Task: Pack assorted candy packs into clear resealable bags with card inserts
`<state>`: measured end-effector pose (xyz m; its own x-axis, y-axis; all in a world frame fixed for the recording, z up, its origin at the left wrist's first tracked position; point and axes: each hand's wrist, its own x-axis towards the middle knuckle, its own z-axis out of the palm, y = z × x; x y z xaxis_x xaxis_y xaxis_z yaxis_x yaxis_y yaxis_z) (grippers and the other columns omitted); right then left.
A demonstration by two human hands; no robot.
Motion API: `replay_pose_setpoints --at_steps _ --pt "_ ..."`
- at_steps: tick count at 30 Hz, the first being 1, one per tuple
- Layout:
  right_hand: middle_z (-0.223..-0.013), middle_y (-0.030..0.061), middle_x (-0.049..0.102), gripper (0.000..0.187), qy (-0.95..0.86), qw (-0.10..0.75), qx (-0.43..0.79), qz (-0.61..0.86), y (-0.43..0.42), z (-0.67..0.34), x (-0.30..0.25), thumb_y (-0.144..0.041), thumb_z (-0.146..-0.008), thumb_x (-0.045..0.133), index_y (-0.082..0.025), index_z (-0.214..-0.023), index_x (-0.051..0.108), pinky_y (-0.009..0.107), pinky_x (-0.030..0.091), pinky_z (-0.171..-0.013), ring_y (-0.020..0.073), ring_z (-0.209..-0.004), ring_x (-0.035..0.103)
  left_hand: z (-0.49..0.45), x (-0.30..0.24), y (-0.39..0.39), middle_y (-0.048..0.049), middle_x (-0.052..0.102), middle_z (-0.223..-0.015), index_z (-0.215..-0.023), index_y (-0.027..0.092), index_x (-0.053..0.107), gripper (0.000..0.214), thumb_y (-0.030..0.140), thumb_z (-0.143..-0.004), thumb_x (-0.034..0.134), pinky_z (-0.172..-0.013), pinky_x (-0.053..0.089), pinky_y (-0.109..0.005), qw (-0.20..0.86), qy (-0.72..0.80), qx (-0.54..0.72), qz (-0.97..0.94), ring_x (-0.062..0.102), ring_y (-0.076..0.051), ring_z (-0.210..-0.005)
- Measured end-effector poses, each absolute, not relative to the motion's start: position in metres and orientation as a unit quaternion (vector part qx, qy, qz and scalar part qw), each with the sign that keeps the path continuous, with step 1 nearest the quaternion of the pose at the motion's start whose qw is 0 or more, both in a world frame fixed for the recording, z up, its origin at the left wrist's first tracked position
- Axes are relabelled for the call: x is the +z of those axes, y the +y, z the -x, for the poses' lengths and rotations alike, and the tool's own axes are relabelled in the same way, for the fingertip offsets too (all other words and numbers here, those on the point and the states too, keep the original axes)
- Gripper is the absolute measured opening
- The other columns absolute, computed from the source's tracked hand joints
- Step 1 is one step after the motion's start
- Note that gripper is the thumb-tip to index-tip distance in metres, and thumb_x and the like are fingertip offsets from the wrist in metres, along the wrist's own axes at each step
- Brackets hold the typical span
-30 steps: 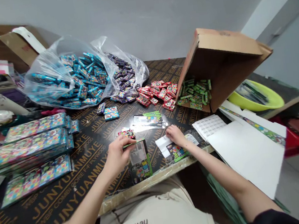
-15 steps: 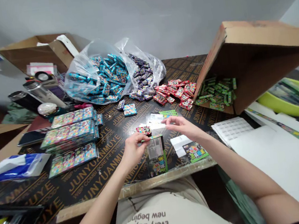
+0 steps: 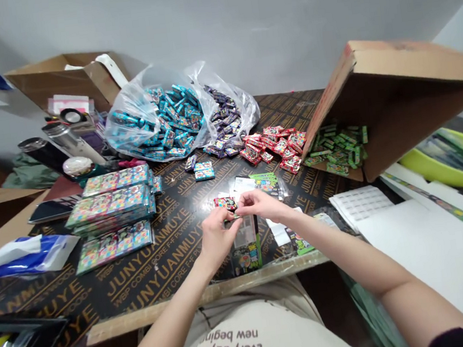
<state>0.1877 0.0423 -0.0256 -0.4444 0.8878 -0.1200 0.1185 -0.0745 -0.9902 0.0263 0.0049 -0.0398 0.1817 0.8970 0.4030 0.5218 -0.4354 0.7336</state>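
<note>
My left hand (image 3: 219,230) is closed in a pinch at the upper edge of a black-and-green printed packet (image 3: 248,256), which lies near the table's front edge. The fingertips of my right hand (image 3: 256,205) are pressed together and meet the left fingertips there. What the right fingers grip is hidden. Just beyond the left fingers is a small red packet (image 3: 224,202). Behind my right hand lies another black-and-green printed packet (image 3: 266,180) with a white label. A third printed packet (image 3: 301,242), with a white paper, lies partly under my right forearm.
Clear bags of blue packets (image 3: 174,118) and purple packets (image 3: 224,115) stand at the back. Red packets (image 3: 276,144) are piled beside a tilted carton (image 3: 405,79) holding green packets (image 3: 340,146). Stacked multi-packs (image 3: 111,205) sit left; white sheets (image 3: 430,245) lie right.
My right hand has moved left and toward me, its fingers closing beside my left hand. My left hand has shifted slightly right. The view has moved a little.
</note>
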Motion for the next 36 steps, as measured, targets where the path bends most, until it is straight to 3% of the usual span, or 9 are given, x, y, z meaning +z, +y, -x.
replay_pose_setpoints --at_steps 6,9,12,17,20,24,29,32,36 --pt "-0.065 -0.0045 0.060 0.027 -0.563 0.359 0.577 0.470 0.050 -0.197 -0.037 -0.025 -0.074 0.056 -0.022 -0.100 0.047 0.022 0.041 -0.057 0.0105 -0.057 0.055 -0.020 -0.038 0.001 -0.0039 0.053 -0.081 -0.103 0.019 0.060 0.023 0.024 -0.085 0.046 -0.069 0.042 -0.028 0.162 0.443 0.337 -0.815 0.051 -0.016 -0.075" --pt "-0.093 0.0031 0.061 0.030 -0.647 0.316 0.369 0.588 0.061 -0.241 -0.048 -0.028 -0.085 0.042 -0.024 -0.115 0.044 0.026 0.043 -0.068 0.0131 -0.076 0.057 0.010 -0.036 0.000 -0.0036 0.050 -0.078 -0.103 0.019 0.062 0.028 0.032 -0.086 0.045 -0.066 0.042 -0.027 0.132 0.491 0.314 -0.802 0.051 -0.016 -0.070" --pt "-0.099 0.0083 0.057 0.023 -0.682 0.226 0.193 0.668 0.061 -0.294 -0.071 -0.029 -0.079 0.054 -0.019 -0.099 0.059 0.034 0.037 -0.080 0.0203 -0.092 0.051 0.047 -0.041 0.002 -0.0082 0.054 -0.084 -0.096 0.016 0.064 0.035 0.042 -0.083 0.046 -0.072 0.043 -0.034 0.061 0.577 0.243 -0.778 0.054 -0.023 -0.080" --pt "-0.079 0.0054 0.058 0.009 -0.701 0.131 0.187 0.675 0.044 -0.327 -0.119 -0.023 -0.063 0.070 -0.018 -0.070 0.065 0.038 0.031 -0.079 0.0243 -0.088 0.048 0.060 -0.069 0.011 -0.0142 0.044 -0.127 -0.119 0.023 0.050 0.056 0.045 -0.069 0.063 -0.098 0.022 -0.052 0.021 0.510 0.110 -0.853 0.036 -0.034 -0.119" --pt "-0.080 0.0043 0.058 0.005 -0.721 0.119 0.184 0.658 0.038 -0.322 -0.131 -0.020 -0.065 0.068 -0.018 -0.068 0.064 0.036 0.030 -0.079 0.0227 -0.089 0.048 0.042 -0.090 0.020 -0.0095 0.053 -0.119 -0.120 0.028 0.047 0.066 0.037 -0.060 0.072 -0.100 0.016 -0.054 0.131 0.422 0.012 -0.897 0.043 -0.030 -0.113" --pt "-0.082 0.0044 0.059 0.004 -0.744 0.141 0.180 0.627 0.027 -0.313 -0.131 -0.013 -0.071 0.060 -0.017 -0.069 0.061 0.030 0.033 -0.077 0.0187 -0.086 0.051 0.023 -0.098 0.029 -0.0071 0.058 -0.099 -0.101 0.020 0.057 0.065 0.034 -0.042 0.080 -0.088 0.035 -0.043 0.215 0.393 -0.044 -0.893 0.052 -0.027 -0.094" --pt "-0.073 0.0027 0.059 0.011 -0.741 0.179 0.184 0.621 0.015 -0.318 -0.130 -0.012 -0.077 0.049 -0.019 -0.077 0.057 0.027 0.038 -0.068 0.0171 -0.072 0.055 0.020 -0.065 0.032 0.0028 0.055 -0.072 -0.094 0.019 0.055 0.034 0.026 -0.062 0.066 -0.059 0.041 -0.025 0.382 0.427 0.079 -0.816 0.052 -0.014 -0.061" --pt "-0.070 0.0017 0.061 0.012 -0.732 0.197 0.197 0.622 0.014 -0.320 -0.126 -0.016 -0.081 0.045 -0.020 -0.086 0.055 0.027 0.040 -0.063 0.0172 -0.065 0.057 0.021 -0.043 0.031 0.0001 0.057 -0.085 -0.113 0.021 0.048 0.040 0.024 -0.074 0.056 -0.066 0.043 -0.026 0.436 0.431 0.265 -0.744 0.055 -0.014 -0.071" --pt "-0.101 0.0079 0.062 0.032 -0.678 0.332 0.263 0.601 0.014 -0.289 -0.102 -0.028 -0.080 0.054 -0.022 -0.110 0.048 0.031 0.046 -0.071 0.0184 -0.081 0.060 0.014 -0.042 0.023 -0.0040 0.059 -0.094 -0.102 0.018 0.052 0.028 0.027 -0.075 0.058 -0.074 0.045 -0.028 0.495 0.420 0.398 -0.648 0.056 -0.016 -0.084"
